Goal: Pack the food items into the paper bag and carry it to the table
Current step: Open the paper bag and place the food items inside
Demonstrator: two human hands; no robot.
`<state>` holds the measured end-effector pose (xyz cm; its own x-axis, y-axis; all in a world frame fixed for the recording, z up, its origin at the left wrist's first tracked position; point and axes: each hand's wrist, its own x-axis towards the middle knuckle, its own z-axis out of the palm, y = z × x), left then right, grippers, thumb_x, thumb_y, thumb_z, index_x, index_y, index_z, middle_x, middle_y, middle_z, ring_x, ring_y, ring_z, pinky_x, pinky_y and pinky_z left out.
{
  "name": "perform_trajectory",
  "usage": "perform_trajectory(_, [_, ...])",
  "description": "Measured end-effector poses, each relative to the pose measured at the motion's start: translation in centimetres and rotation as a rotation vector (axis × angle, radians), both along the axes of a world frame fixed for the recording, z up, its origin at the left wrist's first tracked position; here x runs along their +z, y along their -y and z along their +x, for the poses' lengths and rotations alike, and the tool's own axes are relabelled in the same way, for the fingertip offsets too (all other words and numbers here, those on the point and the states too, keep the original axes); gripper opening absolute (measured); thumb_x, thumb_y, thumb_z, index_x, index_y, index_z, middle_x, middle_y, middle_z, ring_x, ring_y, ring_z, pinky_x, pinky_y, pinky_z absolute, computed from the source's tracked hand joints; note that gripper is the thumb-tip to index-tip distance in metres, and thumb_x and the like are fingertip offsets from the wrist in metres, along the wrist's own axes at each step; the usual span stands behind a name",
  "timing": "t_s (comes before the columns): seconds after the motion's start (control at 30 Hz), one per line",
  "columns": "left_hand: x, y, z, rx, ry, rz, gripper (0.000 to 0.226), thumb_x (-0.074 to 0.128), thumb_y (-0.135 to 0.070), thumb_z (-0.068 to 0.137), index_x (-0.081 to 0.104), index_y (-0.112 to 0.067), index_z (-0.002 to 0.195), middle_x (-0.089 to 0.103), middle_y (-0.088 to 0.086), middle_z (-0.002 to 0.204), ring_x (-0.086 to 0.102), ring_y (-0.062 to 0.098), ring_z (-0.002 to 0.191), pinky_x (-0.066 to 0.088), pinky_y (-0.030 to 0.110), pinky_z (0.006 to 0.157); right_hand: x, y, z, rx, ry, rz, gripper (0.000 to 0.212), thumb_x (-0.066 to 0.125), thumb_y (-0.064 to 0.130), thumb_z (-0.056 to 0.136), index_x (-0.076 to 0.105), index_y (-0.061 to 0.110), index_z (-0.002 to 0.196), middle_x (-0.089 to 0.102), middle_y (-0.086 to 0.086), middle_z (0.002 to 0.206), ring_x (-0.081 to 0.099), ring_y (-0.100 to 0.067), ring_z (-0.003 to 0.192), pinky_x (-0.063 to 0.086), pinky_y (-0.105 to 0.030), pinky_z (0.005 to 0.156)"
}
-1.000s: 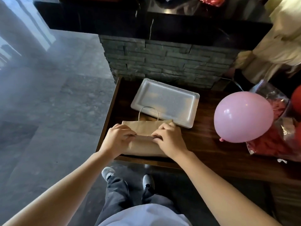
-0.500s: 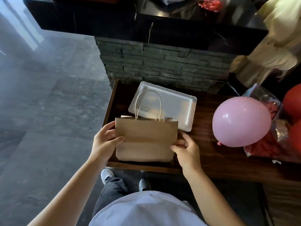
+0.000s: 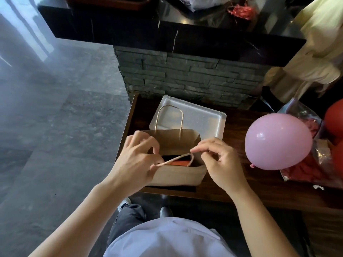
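Observation:
A brown paper bag (image 3: pixel 176 175) stands upright with its mouth open on the dark wooden counter (image 3: pixel 250 184). Something red and black (image 3: pixel 179 162) shows inside it. My left hand (image 3: pixel 136 160) grips the bag's near left rim and touches the near twine handle (image 3: pixel 176 158), which droops across the opening. My right hand (image 3: pixel 220 162) pinches the near right rim beside that handle. The far handle (image 3: pixel 168 115) stands upright.
A white rectangular tray (image 3: pixel 204 119) lies behind the bag against a grey stone wall (image 3: pixel 185 78). A pink balloon (image 3: pixel 278 141) and a plastic bag of red pieces (image 3: pixel 311 164) sit to the right. Grey tiled floor (image 3: pixel 55 127) lies to the left.
The bag was folded flat under both hands, then stood up closed. Now its mouth is pulled open, and both hands have moved from its sides to its top rim.

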<state>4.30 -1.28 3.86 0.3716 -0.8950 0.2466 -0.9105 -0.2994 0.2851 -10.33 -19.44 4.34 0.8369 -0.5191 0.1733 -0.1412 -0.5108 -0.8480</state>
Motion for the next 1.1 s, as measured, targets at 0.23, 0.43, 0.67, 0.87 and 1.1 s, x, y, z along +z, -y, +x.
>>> perform_trajectory(0.23, [2.6,-1.1,-3.1,-0.261,-0.226,0.292,0.036,0.058,-0.002,0.061,0.035,-0.029,0.070,0.051,-0.018,0.078,0.043,0.007,0.059,0.032,0.008,0.044,2.9,-0.9,5.4,0.562,-0.687,-0.254,0.039,0.053,0.001,0.090,0.070,0.025,0.116,0.072,0.002,0.110,0.066,-0.014,0.097,0.055,-0.034,0.087])
perform_trajectory(0.43, [2.3,-1.7,-4.4,-0.227,-0.305,0.448,0.034,0.046,-0.003,0.074,0.026,-0.031,0.076,0.046,-0.010,0.073,0.046,0.013,0.062,0.030,0.019,0.045,-0.5,-0.9,7.4,0.529,-1.032,-0.598,0.078,0.061,0.006,0.083,0.030,0.034,0.149,0.046,-0.014,0.144,0.049,-0.038,0.125,0.042,-0.052,0.102])
perform_trajectory(0.67, [3.9,-1.4,-3.8,-0.118,-0.660,0.773,0.047,0.039,-0.001,0.079,0.051,-0.038,0.106,0.054,-0.009,0.094,0.055,0.011,0.074,0.042,0.021,0.056,-2.9,-0.7,7.3,0.589,-1.185,-0.601,0.116,0.079,0.029,0.072,-0.004,0.040,0.153,0.019,-0.014,0.160,0.017,-0.043,0.144,0.008,-0.061,0.116])
perform_trajectory(0.87, [3.0,3.4,-1.7,0.073,-0.461,1.009,0.038,0.035,-0.009,0.087,0.059,-0.014,0.117,0.061,0.010,0.114,0.058,0.028,0.092,0.046,0.034,0.075,-4.0,-2.6,7.7,0.708,-1.335,-0.523,0.058,0.068,0.026,0.087,0.047,0.014,0.139,0.053,-0.012,0.137,0.052,-0.033,0.121,0.044,-0.042,0.100])
perform_trajectory(1.1, [0.6,11.1,-0.3,0.211,-0.594,1.028,0.040,0.035,-0.021,0.099,0.048,-0.008,0.135,0.052,0.017,0.135,0.054,0.025,0.074,0.040,0.029,0.050,-4.6,-2.7,6.7,0.675,-1.244,-0.414,0.007,0.055,0.020,0.091,0.060,0.017,0.096,0.055,-0.001,0.082,0.052,-0.022,0.075,0.040,-0.033,0.077])
